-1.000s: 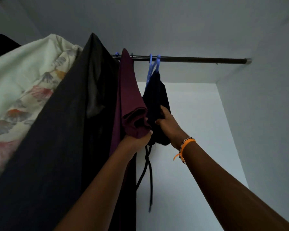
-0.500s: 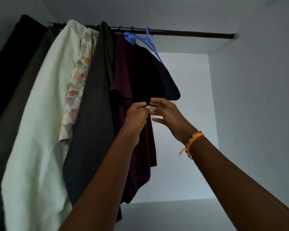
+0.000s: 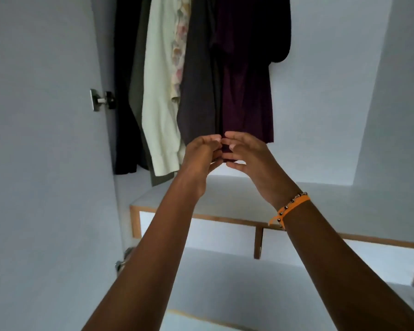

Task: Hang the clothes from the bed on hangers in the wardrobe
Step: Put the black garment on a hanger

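Several garments hang side by side in the wardrobe; the rail and hangers are above the frame. From left: a black garment [image 3: 126,91], a cream garment [image 3: 160,91] with a floral lining, a dark grey garment [image 3: 198,80], a maroon shirt [image 3: 246,91] and a dark navy garment [image 3: 279,32]. My left hand [image 3: 201,156] and my right hand [image 3: 247,154] meet at the maroon shirt's bottom hem. Their fingers curl round a bit of that hem between them. My right wrist wears an orange band.
The open wardrobe door [image 3: 46,163] stands at the left with a metal hinge [image 3: 101,100]. Below the clothes lies a white shelf with a wooden edge [image 3: 225,218] and a divider [image 3: 257,242] beneath it. The wardrobe's right wall [image 3: 397,91] is close.
The view has tipped down from the rail to the clothes' lower ends. Both hands have dropped from the upper part of the maroon shirt to its hem.
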A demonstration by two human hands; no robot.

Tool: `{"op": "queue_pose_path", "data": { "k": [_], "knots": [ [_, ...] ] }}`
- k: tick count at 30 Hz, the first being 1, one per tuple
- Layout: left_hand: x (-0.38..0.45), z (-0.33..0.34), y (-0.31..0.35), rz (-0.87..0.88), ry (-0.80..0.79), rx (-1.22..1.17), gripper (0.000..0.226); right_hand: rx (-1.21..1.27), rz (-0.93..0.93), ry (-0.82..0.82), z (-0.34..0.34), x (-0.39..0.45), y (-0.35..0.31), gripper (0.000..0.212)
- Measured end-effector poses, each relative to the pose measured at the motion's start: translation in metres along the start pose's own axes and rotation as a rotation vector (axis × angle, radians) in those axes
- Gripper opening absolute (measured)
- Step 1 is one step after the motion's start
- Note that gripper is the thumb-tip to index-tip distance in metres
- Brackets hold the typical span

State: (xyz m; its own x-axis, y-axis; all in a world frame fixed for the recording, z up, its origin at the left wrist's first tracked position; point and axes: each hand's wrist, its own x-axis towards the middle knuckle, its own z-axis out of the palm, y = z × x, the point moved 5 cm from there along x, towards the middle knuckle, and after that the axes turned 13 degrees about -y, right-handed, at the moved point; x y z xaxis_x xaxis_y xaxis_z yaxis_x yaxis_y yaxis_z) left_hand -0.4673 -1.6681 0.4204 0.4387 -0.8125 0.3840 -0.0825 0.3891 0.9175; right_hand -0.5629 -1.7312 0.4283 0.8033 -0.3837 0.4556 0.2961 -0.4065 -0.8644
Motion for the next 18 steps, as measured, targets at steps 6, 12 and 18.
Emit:
{"op": "queue_pose_path", "data": {
  "k": [6,12,18],
  "knots": [
    [-0.132,-0.067,-0.028,-0.129,0.171,0.028,0.018,0.104,0.118,-0.088,0.121,-0.071,0.029,0.031],
    [-0.315,-0.163,-0.055,-0.292,0.444,-0.034,0.013,0.264,0.319,-0.291,0.294,-0.150,0.063,0.027],
    [-0.529,-0.261,-0.046,-0.406,0.811,-0.044,0.014,0.425,0.498,-0.558,0.500,-0.249,0.060,0.026]
  ]
}}
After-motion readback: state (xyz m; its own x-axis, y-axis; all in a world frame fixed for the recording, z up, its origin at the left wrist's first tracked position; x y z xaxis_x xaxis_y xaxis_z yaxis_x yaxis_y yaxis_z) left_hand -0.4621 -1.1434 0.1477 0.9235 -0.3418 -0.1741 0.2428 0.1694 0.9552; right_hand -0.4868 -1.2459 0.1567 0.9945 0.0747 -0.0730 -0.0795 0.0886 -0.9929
